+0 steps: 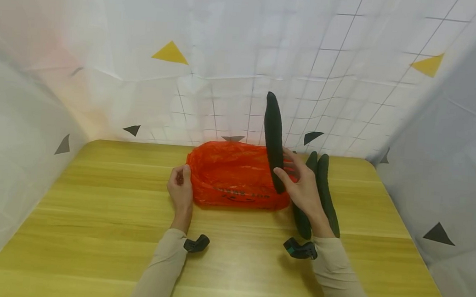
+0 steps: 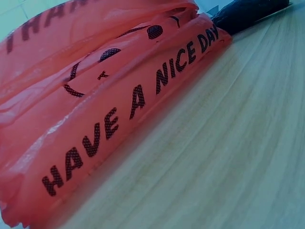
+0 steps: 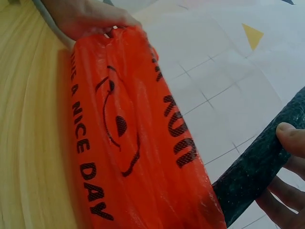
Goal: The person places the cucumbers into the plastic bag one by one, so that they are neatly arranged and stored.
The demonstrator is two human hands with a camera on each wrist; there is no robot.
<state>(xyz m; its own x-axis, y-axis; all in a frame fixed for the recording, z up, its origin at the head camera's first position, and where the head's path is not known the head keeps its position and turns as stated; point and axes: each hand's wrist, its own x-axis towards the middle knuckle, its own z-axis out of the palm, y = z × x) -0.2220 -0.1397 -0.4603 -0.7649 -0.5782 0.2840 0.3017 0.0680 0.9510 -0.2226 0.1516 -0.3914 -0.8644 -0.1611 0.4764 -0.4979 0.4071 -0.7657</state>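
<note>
the cucumber [image 1: 274,137] is in the right hand [image 1: 303,187], held near its lower end between the thumb on the near side and the fingers on the far side. it stands nearly upright, its top leaning a little to the left, and its lower end is over the right end of the red bag [image 1: 238,200]. whether that end touches the plastic i cannot tell.

the left hand [image 1: 181,188] is at the bag's opposite end, pinching the rim with thumb and fingers, well apart from the cucumber. the bag sits between the two hands, its mouth gaping upward; the front wall is creased and printed with a face and "have a nice day".

to the right of the bag, other cucumbers [image 1: 327,196] lie lengthwise on the table [image 1: 91,230]. the right hand and forearm cross over them and hide parts, so their exact number cannot be told. the held cucumber also covers some of the bag's right side.

a small black device [image 1: 197,243] shows at the left wrist, with a similar one at the right. behind the table hangs a white sheet [image 1: 230,28] with grid lines and yellow and dark triangles.
</note>
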